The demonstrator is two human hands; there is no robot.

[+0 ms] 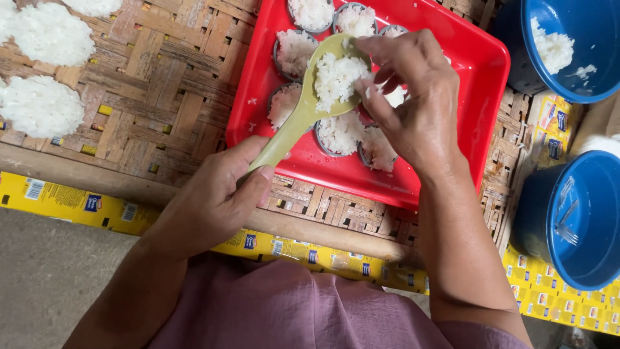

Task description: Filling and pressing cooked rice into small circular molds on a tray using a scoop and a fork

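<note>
- In the middle of the frame, the left hand (216,194) has its fingers wrapped around the handle end of a pale green spoon (310,103), thumb laid along the handle.
- The spoon slants up and to the right from that hand, its bowl held over the red tray (478,71) and heaped with sticky white rice (336,77).
- The right hand (413,110) comes in from the lower right of the frame; its fingers are curled together at the edge of the spoon's bowl, fingertips touching the heap of rice.
- The red tray sits in the upper middle of the frame on a woven bamboo mat (168,84); it holds several small round moulds (294,52) filled with rice, some partly hidden under the spoon and the right hand.
- Loose grains lie on the bare red of the tray beside the moulds.
- At the upper left of the frame, flat round rice cakes (42,106) lie spread on the mat, well apart from the tray.
- At the upper right, a blue bowl (594,58) holds a little leftover rice.
- At the right edge, lower down, a second blue bucket (575,226) stands on yellow printed sheeting (549,297).
- Along the bottom of the frame, the person's mauve garment (284,310) shows between the two forearms.
</note>
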